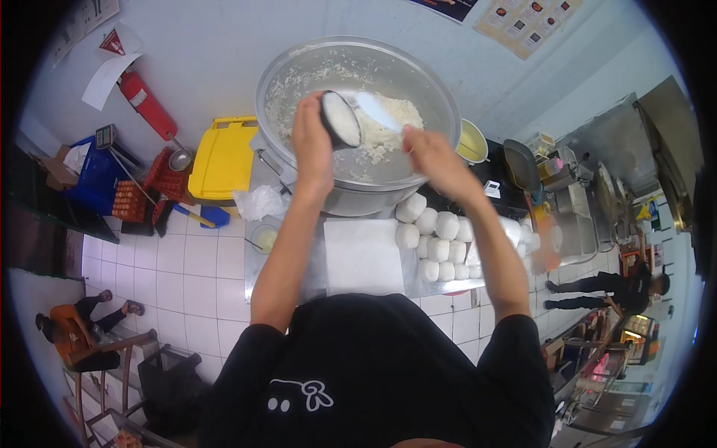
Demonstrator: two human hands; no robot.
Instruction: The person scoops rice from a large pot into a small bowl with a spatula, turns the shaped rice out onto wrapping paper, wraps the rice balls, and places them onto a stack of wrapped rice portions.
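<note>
My left hand [311,134] grips a dark bowl [331,137], tilted so that its filling of white rice [343,119] faces right. In my right hand [428,151] is a pale rice paddle [378,112], blurred by motion, its blade close to the bowl's rim. Both hands are over a large metal pot [358,193]. Inside that pot, a heap of cooked rice [400,112] lies toward the right, and loose grains cling to the far wall. A stack of white paper sheets [364,255] lies on the metal table in front of me. Several rounded white wrapped bundles [447,225] are piled beside it.
Left of the pot are a yellow lidded bin [224,159], a crumpled plastic bag [260,203] and a small bowl with a utensil [264,238]. A yellow pot [472,143] and a black pan [521,165] stand right. One person [622,291] stands far right; another [73,333] sits left.
</note>
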